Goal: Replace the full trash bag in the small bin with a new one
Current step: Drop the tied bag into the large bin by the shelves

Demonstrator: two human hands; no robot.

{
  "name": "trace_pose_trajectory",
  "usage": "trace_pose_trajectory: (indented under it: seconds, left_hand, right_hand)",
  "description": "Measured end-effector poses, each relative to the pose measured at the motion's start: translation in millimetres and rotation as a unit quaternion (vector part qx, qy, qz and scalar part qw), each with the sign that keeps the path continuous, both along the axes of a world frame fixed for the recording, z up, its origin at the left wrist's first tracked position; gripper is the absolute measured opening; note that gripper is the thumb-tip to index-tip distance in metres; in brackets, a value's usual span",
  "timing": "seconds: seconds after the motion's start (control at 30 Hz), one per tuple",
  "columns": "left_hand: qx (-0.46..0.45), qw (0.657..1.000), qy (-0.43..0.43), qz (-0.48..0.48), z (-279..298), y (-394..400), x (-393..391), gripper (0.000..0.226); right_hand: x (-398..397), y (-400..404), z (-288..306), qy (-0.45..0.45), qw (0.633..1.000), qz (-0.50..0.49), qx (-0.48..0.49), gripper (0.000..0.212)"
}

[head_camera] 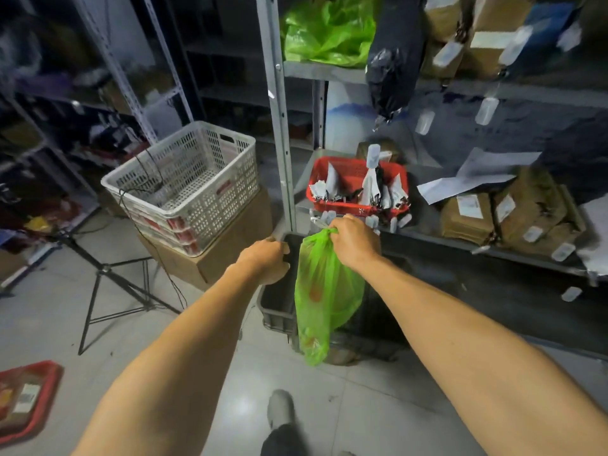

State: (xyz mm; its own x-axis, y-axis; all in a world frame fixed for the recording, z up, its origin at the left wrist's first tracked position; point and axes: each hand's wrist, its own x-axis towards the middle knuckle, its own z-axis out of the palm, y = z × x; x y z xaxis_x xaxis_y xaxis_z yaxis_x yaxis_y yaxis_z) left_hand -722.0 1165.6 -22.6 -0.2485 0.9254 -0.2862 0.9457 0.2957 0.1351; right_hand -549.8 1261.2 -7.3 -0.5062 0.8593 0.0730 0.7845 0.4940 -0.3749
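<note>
A green trash bag (324, 297) hangs in the air at the middle of the head view, its neck gathered in my right hand (353, 243). It holds some reddish waste near the bottom. Behind it stands a small dark bin (278, 307) on the floor beside the shelf post. My left hand (268, 260) grips the bin's near left rim. A pile of green plastic bags (329, 31) lies on the upper shelf.
A white perforated crate (194, 185) sits on a cardboard box (227, 255) to the left. A red basket (357, 189) and brown parcels (503, 215) fill the shelf on the right. A black tripod (108, 274) stands at left, a red tray (28, 399) on the floor.
</note>
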Motion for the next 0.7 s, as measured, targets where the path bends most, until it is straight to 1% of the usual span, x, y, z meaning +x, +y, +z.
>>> trace_pose_trajectory:
  seconds: [0.17, 0.27, 0.33, 0.47, 0.7]
  left_hand:
    - [-0.002, 1.000, -0.026, -0.011, -19.0, 69.7, -43.6, 0.039]
    - [0.013, 0.999, -0.046, -0.001, -36.8, 109.1, -70.5, 0.035]
    - [0.006, 0.999, -0.045, -0.004, -52.6, 130.4, -86.2, 0.034]
    - [-0.021, 0.999, -0.033, -0.011, -77.2, 157.8, -116.9, 0.037]
    - [-0.045, 0.996, -0.069, 0.019, -111.5, 193.7, -160.3, 0.031]
  right_hand:
    - [-38.4, 59.3, -16.8, -0.018, 1.000, -0.012, -0.018, 0.014]
    - [-66.8, 89.3, -36.6, -0.032, 0.998, -0.024, -0.038, 0.015]
    - [-83.8, 104.2, -54.5, -0.049, 0.997, -0.020, -0.056, 0.015]
    - [-110.8, 131.2, -90.2, -0.044, 0.994, -0.028, -0.097, 0.013]
    - [-160.4, 187.2, -140.5, -0.054, 0.990, -0.021, -0.126, 0.020]
